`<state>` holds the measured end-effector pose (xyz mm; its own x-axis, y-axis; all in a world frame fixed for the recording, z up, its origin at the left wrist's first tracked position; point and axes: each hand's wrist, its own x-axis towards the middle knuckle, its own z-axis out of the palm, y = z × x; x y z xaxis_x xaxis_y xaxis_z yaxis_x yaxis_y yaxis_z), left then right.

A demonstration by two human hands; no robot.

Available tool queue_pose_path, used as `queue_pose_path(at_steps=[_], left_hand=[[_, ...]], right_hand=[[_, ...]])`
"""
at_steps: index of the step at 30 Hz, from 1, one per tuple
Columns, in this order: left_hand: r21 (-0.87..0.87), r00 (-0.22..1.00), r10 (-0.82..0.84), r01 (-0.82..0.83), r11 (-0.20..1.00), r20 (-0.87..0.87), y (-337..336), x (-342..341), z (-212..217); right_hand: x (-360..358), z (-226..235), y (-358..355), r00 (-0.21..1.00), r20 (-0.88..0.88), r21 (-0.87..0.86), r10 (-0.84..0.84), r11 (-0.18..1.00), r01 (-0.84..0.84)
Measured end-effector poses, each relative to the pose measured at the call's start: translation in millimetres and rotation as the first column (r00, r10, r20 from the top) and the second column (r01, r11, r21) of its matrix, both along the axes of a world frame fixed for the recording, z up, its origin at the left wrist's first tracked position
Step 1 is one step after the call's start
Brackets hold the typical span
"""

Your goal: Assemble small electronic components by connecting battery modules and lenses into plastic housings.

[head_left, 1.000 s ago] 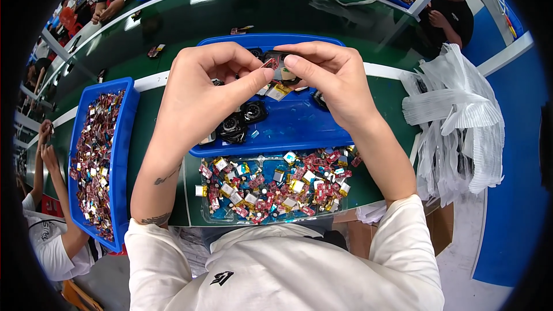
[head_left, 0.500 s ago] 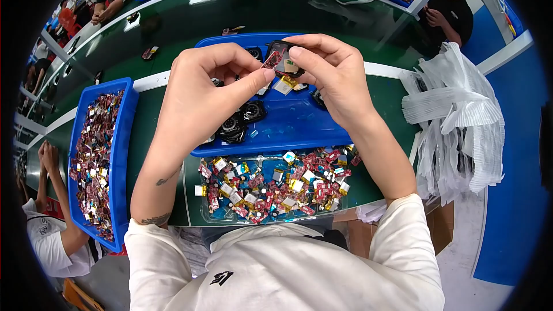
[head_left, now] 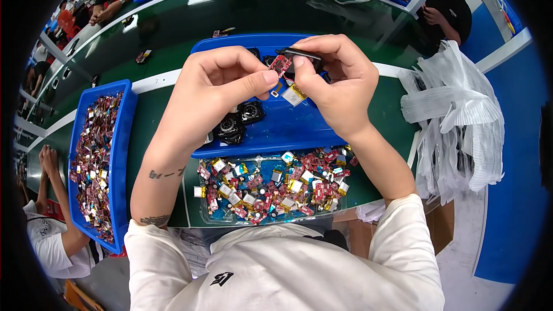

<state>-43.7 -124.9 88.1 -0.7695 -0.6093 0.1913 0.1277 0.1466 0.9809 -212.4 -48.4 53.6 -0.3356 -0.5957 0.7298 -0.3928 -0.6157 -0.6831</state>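
My left hand (head_left: 224, 83) pinches a small red circuit board (head_left: 280, 65) between thumb and fingers. From the board hangs a silver battery (head_left: 294, 95) with yellow tape, and a short flex ribbon shows beside it. A black watch case (head_left: 303, 53), tilted nearly edge-on, is gripped by my right hand (head_left: 341, 89), close against the board. Whether board and case are still joined is hidden by my fingers. Both hands are above a blue tray (head_left: 294, 129). Several black watch cases (head_left: 252, 112) lie in its left part.
Nearer me, a clear tray (head_left: 203, 214) holds many red boards and batteries. A blue bin (head_left: 121, 161) of similar parts stands left. White packing sleeves (head_left: 455, 115) are heaped right. Beyond runs a green belt (head_left: 184, 31) carrying loose parts; other people sit around it.
The watch case has tipped from showing its inside to nearly edge-on. The board and battery now show more clearly beneath it. Loose parts on the belt have shifted left.
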Motion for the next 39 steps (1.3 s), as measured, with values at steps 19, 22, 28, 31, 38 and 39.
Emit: queue_pose_path(at_steps=[19,22,28,31,38,39], left_hand=[[0.194,0.993,0.089,-0.072,0.978,-0.083,0,-9,-15],[0.174,0.986,0.115,-0.094,0.980,-0.119,-2,-11,-17],[0.037,0.995,0.100,-0.099,0.994,-0.022,-7,-6,-9],[-0.030,0.986,0.167,-0.167,0.985,-0.016,-14,8,4],[-0.109,0.960,0.245,-0.260,0.960,-0.135,-24,25,14],[-0.107,0.960,0.250,-0.264,0.959,-0.130,-26,26,16]], right_hand=[[3,12,8,0.964,0.134,0.070,0.228,0.969,-0.239],[1,13,8,0.944,0.208,0.130,0.255,0.950,-0.284],[-10,21,1,0.984,0.123,0.349,0.131,0.922,-0.167],[-43,13,-28,0.993,0.102,0.380,0.058,0.920,-0.092],[-154,-36,-115,0.946,0.046,0.791,-0.320,0.591,0.161],[-174,-48,-123,0.952,-0.059,0.829,-0.299,0.517,0.214]])
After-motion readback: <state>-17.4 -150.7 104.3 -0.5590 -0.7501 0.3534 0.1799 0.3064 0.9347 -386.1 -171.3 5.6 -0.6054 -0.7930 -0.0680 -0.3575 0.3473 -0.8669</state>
